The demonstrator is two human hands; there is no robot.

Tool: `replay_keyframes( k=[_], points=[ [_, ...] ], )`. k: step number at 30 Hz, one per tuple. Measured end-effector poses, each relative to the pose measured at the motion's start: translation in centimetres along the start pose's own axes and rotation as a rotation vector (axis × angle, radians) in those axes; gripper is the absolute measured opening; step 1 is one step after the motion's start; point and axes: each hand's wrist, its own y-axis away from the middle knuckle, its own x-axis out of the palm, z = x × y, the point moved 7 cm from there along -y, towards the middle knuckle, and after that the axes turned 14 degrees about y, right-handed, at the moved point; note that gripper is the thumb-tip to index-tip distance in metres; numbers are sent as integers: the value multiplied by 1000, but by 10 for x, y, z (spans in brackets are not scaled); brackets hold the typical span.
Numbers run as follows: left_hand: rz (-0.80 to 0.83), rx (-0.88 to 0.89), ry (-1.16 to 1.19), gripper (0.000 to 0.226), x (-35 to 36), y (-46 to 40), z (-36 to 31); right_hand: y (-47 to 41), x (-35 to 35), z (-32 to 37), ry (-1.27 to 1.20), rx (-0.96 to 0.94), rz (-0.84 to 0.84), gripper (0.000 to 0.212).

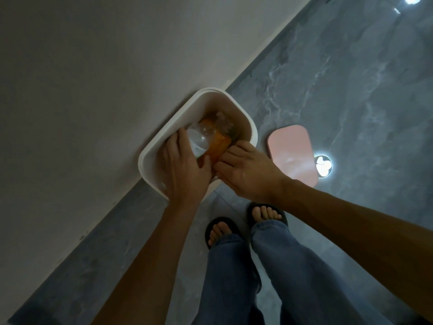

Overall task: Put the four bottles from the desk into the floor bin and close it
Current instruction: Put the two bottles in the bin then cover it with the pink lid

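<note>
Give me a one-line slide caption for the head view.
Both hands lower bottles into the white bin; pink lid on floor.

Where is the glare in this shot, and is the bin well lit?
Head view: bright lamp reflections glare off the glossy floor beside the pink lid and at top right; the bin interior is dim, the bottles murky; edges curve from the wide lens.

Single head-worn view, steeply downward, close above the floor bin [243, 118] by the wall [93, 78].
</note>
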Motion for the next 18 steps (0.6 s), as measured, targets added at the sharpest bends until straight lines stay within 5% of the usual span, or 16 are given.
replay_keyframes(
  k=[5, 12, 15, 18],
  points=[
    [26, -23, 129, 69, -11, 16, -3, 17, -13, 0, -16, 35, -52, 34],
    [71, 37, 290, 51, -23, 41, -38, 80, -9, -12, -197, 205, 109, 66],
    [-4, 319, 294, 41, -23, 52, -83, 121, 12, -26, -298, 498, 139, 65],
    [148, 596, 244, 27, 23, 52, -131, 162, 60, -41, -401, 819, 277, 55]
  ],
)
